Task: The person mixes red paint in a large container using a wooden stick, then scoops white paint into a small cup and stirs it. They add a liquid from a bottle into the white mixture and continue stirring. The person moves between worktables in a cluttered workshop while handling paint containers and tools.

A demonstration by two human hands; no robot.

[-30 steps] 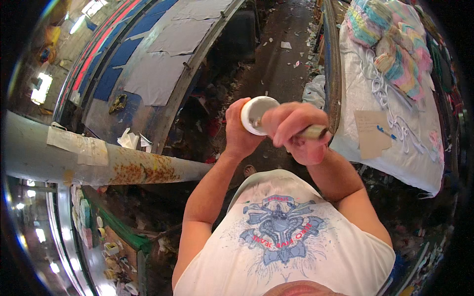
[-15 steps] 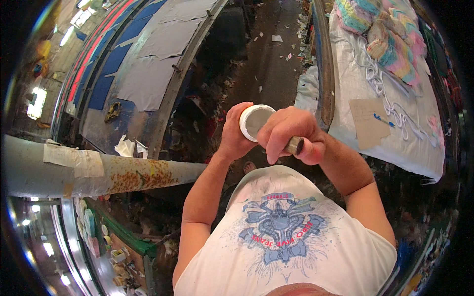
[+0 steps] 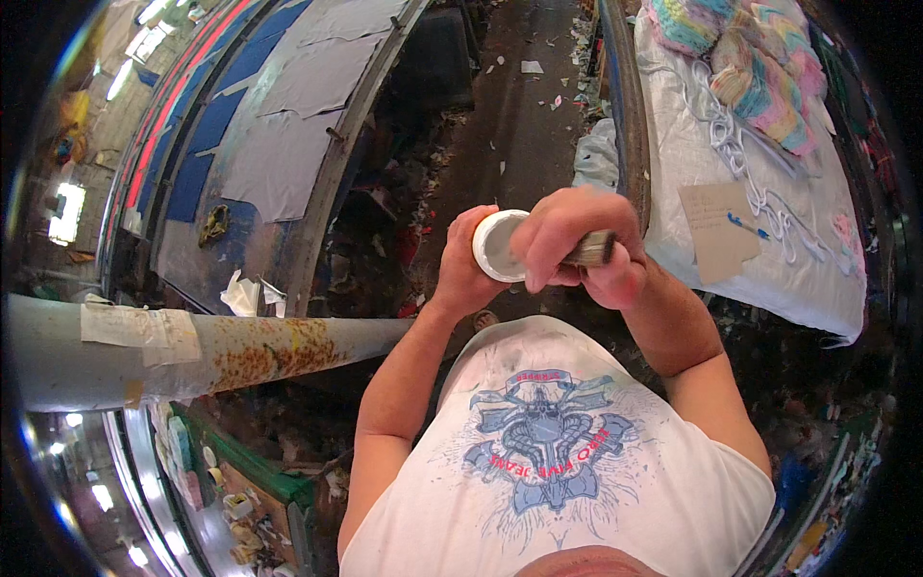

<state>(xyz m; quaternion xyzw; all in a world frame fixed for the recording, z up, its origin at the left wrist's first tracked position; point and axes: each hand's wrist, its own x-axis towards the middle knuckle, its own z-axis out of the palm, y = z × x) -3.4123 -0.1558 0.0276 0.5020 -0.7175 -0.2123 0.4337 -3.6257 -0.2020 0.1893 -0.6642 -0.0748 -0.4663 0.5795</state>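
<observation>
My left hand (image 3: pixel 464 264) is wrapped around the outside of a round white tub (image 3: pixel 489 231) with an open top. Pale grey-white stuff shows inside its rim. Over the tub's right edge, my right hand (image 3: pixel 585 231) is closed around a thick, brownish-grey handle (image 3: pixel 594 249) whose blunt end sticks out toward the right. The working end of that tool is hidden behind my fingers, so its kind does not show. Both hands are in front of my chest, above the gap between two long tables.
A long table (image 3: pixel 325 183) with grey and blue cloth pieces (image 3: pixel 279 159) runs along the left. A rusty grey pole (image 3: pixel 279 358) crosses below it. At right, a white-covered table (image 3: pixel 663 144) bears fluffy multicoloured textile (image 3: pixel 764 96), white cords, cardboard (image 3: pixel 716 231) and a blue pen (image 3: pixel 746 226). Scraps litter the floor (image 3: pixel 514 125).
My right hand has turned and shifted slightly right. The handle's end has swung up and to the right. The tub stays in my left hand, moved slightly.
</observation>
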